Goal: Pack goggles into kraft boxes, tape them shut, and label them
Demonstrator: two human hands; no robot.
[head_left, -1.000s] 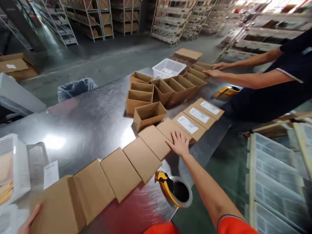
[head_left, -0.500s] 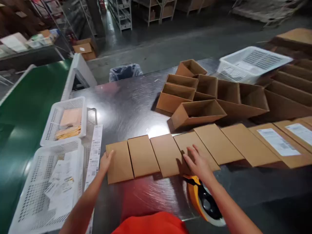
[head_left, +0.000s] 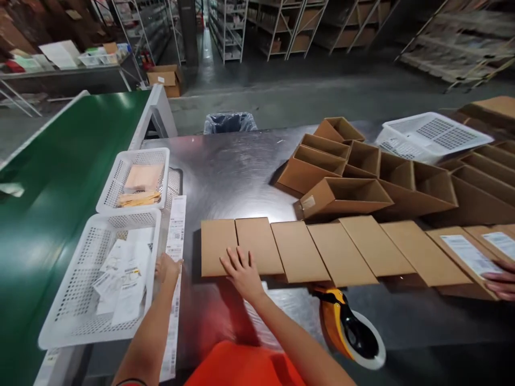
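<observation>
My left hand [head_left: 168,267] is at a long white strip of shipping labels [head_left: 175,228], with its thumb by the right edge and curled fingers by the left, closed across the strip. My right hand [head_left: 242,272] lies with spread fingers on the first cardboard boxes [head_left: 217,238] of a row, touching the near part of their tops. The row of closed boxes [head_left: 341,252] runs rightward. A yellow and black tape dispenser [head_left: 354,329] rests on the metal table [head_left: 225,177] in front of it.
Two white baskets, one with paper slips [head_left: 68,321] and one with envelopes [head_left: 104,187], stand on the left beside a green conveyor [head_left: 100,123]. Open boxes [head_left: 354,193] and another white basket [head_left: 438,134] are at the back right. Another person's hand [head_left: 501,280] touches a labelled box.
My left hand has left the end box and moved to the label strip. My right hand has slid left along the row. Another person's hand has come in at the right.
</observation>
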